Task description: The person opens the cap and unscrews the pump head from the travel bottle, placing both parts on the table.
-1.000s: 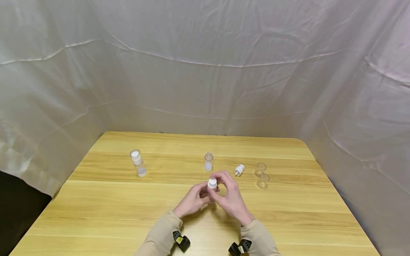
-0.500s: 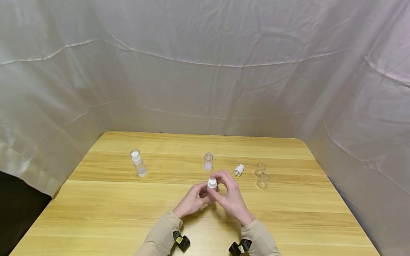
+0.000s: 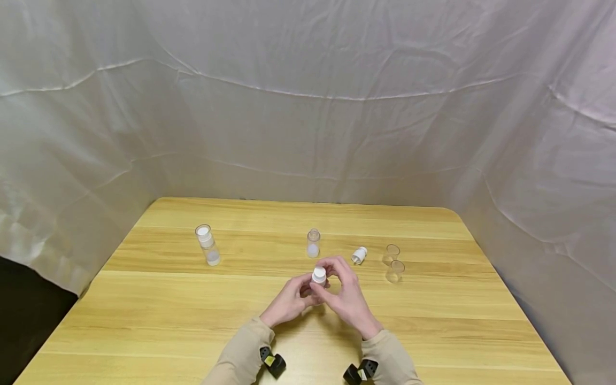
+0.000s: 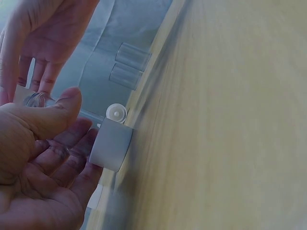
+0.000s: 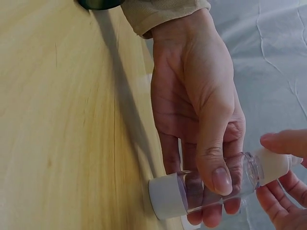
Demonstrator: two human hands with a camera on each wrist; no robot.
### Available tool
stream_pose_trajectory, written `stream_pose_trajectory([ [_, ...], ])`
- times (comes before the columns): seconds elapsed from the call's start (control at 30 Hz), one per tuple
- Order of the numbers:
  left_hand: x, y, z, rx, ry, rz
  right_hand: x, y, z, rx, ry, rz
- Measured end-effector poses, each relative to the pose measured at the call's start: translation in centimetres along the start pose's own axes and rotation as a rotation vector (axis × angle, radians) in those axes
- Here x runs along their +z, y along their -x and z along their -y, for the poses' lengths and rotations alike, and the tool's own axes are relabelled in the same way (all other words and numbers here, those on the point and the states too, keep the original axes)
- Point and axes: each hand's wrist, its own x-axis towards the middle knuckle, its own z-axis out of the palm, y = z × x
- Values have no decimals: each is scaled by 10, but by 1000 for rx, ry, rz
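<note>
Left hand is gripping clear cylindrical plastic bottle with white base, long axis running near-upright between hands; white cylindrical plastic top is sitting in line above, right hand nearer, pinching it.

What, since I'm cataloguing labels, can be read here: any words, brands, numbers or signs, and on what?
No readable text anywhere.
Held bottle: no lettering visible.
Yellow patch on the left wrist's black device: too small to read.
Pale patch on the right wrist's device: likewise.
</note>
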Motion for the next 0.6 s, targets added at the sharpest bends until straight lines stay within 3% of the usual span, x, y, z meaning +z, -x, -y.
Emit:
stream_pose_trajectory([
  [0.37,-1,0,-1,16,6,4,-2,0,0,-39,1,35],
  [0.6,-1,1,0,7,-25,-5,0,0,-2,-19,12,5],
])
